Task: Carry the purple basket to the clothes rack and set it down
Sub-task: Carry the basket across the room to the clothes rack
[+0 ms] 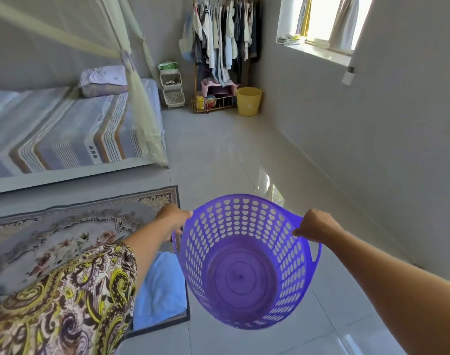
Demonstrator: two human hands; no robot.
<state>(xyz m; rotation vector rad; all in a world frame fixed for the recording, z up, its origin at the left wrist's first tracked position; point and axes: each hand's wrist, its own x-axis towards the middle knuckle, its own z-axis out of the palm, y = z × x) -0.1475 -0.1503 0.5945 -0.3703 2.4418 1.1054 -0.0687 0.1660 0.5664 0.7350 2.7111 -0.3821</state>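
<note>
While you stand: your two hands hold the basket [244, 262] up over the floor [218, 155].
Left grip [172, 217]: clamped on the basket's left rim.
Right grip [314, 225]: clamped on its right rim.
Basket: empty, well short of the rack [223, 37].
Bucket [249, 101]: just right of the rack.
</note>
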